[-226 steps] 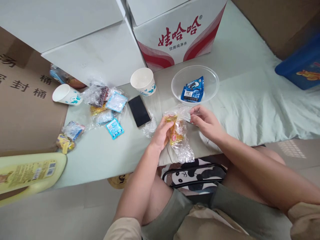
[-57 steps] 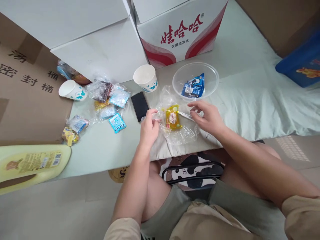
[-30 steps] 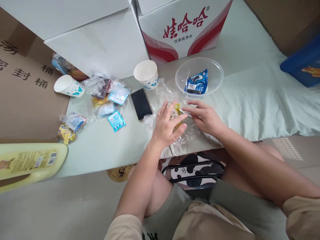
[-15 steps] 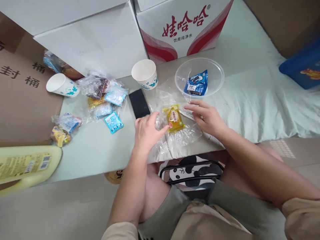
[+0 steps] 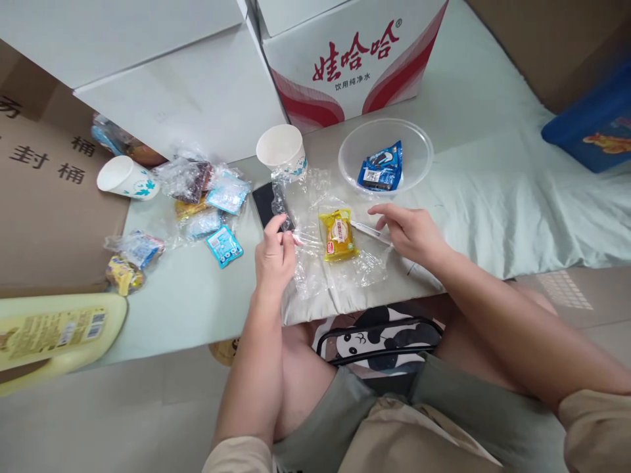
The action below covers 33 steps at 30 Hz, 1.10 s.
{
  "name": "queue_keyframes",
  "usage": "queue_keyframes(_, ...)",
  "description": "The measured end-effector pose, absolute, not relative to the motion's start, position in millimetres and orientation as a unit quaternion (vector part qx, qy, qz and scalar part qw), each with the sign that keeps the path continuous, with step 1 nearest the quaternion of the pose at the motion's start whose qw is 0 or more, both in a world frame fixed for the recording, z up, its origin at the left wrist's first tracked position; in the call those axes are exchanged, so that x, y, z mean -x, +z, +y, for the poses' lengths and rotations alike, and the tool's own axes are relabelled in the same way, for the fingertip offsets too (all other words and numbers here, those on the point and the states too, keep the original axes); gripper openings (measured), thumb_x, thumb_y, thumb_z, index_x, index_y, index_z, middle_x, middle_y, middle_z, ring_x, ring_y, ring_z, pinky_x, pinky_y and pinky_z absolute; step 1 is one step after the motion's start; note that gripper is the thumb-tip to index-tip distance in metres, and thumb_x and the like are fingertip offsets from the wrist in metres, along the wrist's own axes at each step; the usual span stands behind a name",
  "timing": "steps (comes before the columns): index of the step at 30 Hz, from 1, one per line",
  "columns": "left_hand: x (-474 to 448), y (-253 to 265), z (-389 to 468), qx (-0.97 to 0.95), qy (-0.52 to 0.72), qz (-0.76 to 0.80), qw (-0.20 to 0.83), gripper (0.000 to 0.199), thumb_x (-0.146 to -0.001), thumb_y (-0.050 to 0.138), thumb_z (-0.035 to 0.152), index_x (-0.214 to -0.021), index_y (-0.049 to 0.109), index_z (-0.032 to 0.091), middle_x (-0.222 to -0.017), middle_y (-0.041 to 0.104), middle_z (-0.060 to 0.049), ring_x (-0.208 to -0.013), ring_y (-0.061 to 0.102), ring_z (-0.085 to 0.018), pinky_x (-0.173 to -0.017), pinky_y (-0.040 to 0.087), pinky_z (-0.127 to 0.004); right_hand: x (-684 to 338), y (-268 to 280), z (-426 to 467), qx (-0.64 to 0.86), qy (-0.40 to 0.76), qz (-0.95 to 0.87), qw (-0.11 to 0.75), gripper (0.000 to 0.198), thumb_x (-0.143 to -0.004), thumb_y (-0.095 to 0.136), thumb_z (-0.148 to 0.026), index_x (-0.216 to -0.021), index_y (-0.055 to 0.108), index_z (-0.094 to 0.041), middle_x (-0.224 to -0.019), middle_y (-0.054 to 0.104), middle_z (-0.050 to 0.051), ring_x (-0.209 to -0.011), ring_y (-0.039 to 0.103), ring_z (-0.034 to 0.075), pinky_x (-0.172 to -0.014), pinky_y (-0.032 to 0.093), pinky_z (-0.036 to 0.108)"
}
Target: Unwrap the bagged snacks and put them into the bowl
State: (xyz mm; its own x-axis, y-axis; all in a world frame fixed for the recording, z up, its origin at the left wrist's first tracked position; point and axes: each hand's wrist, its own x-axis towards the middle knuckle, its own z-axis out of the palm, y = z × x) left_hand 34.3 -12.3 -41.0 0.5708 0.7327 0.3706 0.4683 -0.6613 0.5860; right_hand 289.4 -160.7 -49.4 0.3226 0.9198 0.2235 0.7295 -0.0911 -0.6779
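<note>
My left hand [image 5: 274, 256] pinches the left edge of a clear plastic bag [image 5: 310, 276], and part of the film stands up over the dark phone [image 5: 265, 207]. On the bag lies a small yellow packaged snack [image 5: 338, 236], its wrapper closed. My right hand [image 5: 411, 233] hovers to the right of the snack, index finger stretched out and the others loosely bent, with nothing seen in it. Just beneath its fingers a thin white pen-like stick [image 5: 367, 231] lies on the cloth.
Behind are a clear plastic bowl [image 5: 419, 174] holding a blue packet [image 5: 380, 167], a paper cup [image 5: 280, 150] and a white carton [image 5: 345, 72]. On the left lie several wrapped snacks [image 5: 227, 192], a tipped paper cup [image 5: 129, 179] and a yellow jug [image 5: 64, 322].
My left hand has moved left, away from the yellow snack, and pulled up the bag's edge over the phone. My right hand has barely moved.
</note>
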Motion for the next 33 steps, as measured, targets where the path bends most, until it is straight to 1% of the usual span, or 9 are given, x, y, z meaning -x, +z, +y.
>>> queue_keyframes(2, -33, -39, -11, -0.865, 0.292, 0.334, 0.233, 0.025, -0.098, 0.044, 0.021, -0.114, 0.063, 0.022, -0.077, 0.073, 0.0, -0.07, 0.068, -0.015, -0.073, 0.051, -0.027, -291, -48, -160, 0.708, 0.149, -0.57, 0.388, 0.042, -0.084, 0.04, -0.007, -0.103, 0.075, -0.022, -0.081, 0.075, 0.003, -0.074, 0.07, 0.018, -0.074, 0.054, 0.031)
queue_keyframes(4, -32, -37, -10, -0.866, 0.278, 0.342, 0.238, 0.026, -0.097, 0.043, 0.02, -0.099, 0.068, 0.021, -0.078, 0.071, -0.002, -0.076, 0.068, -0.016, -0.075, 0.052, -0.028, -292, -46, -160, 0.693, 0.156, -0.582, 0.397, 0.037, -0.082, 0.041, -0.009, -0.093, 0.074, -0.021, -0.081, 0.073, 0.004, -0.076, 0.068, 0.019, -0.075, 0.053, 0.032)
queue_keyframes(8, -31, -34, -9, -0.861, 0.257, 0.374, 0.231, 0.022, -0.089, 0.06, 0.027, -0.107, 0.07, 0.019, -0.082, 0.065, -0.002, -0.078, 0.063, -0.017, -0.079, 0.052, -0.031, -292, -42, -160, 0.7, 0.159, -0.585, 0.378, 0.031, -0.088, 0.049, -0.021, -0.104, 0.075, -0.018, -0.085, 0.07, 0.007, -0.069, 0.063, 0.019, -0.072, 0.051, 0.033)
queue_keyframes(12, -27, -37, -5, -0.877, 0.194, 0.386, 0.211, 0.046, -0.076, 0.078, 0.031, -0.119, 0.069, 0.019, -0.085, 0.061, -0.001, -0.082, 0.061, -0.02, -0.082, 0.051, -0.034, -296, -43, -160, 0.718, 0.155, -0.594, 0.328, 0.04, -0.083, 0.06, -0.027, -0.119, 0.071, -0.014, -0.087, 0.068, 0.008, -0.068, 0.059, 0.02, -0.07, 0.049, 0.034)
queue_keyframes(14, -25, -39, -2, -0.88, 0.176, 0.393, 0.201, 0.042, -0.077, 0.078, 0.03, -0.117, 0.071, 0.019, -0.085, 0.061, -0.002, -0.082, 0.06, -0.02, -0.081, 0.05, -0.034, -298, -45, -160, 0.731, 0.142, -0.597, 0.299, 0.042, -0.083, 0.06, -0.025, -0.121, 0.071, -0.014, -0.088, 0.067, 0.009, -0.07, 0.059, 0.021, -0.07, 0.049, 0.034)
queue_keyframes(17, -23, -40, 1, -0.876, 0.2, 0.391, 0.198, 0.019, -0.085, 0.07, 0.031, -0.1, 0.076, 0.02, -0.078, 0.06, -0.001, -0.077, 0.059, -0.019, -0.076, 0.048, -0.033, -301, -47, -161, 0.736, 0.122, -0.603, 0.283, 0.03, -0.087, 0.056, -0.024, -0.11, 0.075, -0.017, -0.086, 0.066, 0.009, -0.069, 0.059, 0.02, -0.068, 0.047, 0.033)
queue_keyframes(21, -22, -42, 2, -0.86, 0.274, 0.39, 0.185, 0.016, -0.089, 0.066, 0.031, -0.086, 0.078, 0.021, -0.074, 0.056, -0.001, -0.075, 0.057, -0.018, -0.071, 0.046, -0.032, -299, -48, -162, 0.723, 0.081, -0.606, 0.323, 0.022, -0.092, 0.054, -0.028, -0.095, 0.075, -0.021, -0.089, 0.064, 0.008, -0.071, 0.059, 0.019, -0.068, 0.047, 0.034)
queue_keyframes(28, -22, -45, 2, -0.842, 0.348, 0.386, 0.147, 0.01, -0.085, 0.07, 0.028, -0.083, 0.077, 0.021, -0.1, 0.054, -0.005, -0.095, 0.059, -0.019, -0.094, 0.049, -0.037, -294, -49, -162, 0.717, 0.03, -0.584, 0.379, 0.016, -0.087, 0.059, -0.024, -0.089, 0.075, -0.023, -0.101, 0.057, 0.009, -0.082, 0.057, 0.021, -0.076, 0.05, 0.039)
queue_keyframes(33, -22, -41, 0, -0.839, 0.354, 0.388, 0.142, 0.012, -0.087, 0.068, 0.03, -0.082, 0.075, 0.022, -0.109, 0.054, -0.008, -0.108, 0.058, -0.024, -0.102, 0.048, -0.042, -292, -47, -162, 0.71, 0.029, -0.582, 0.395, 0.016, -0.087, 0.059, -0.023, -0.087, 0.075, -0.023, -0.102, 0.057, 0.009, -0.083, 0.056, 0.021, -0.078, 0.051, 0.04)
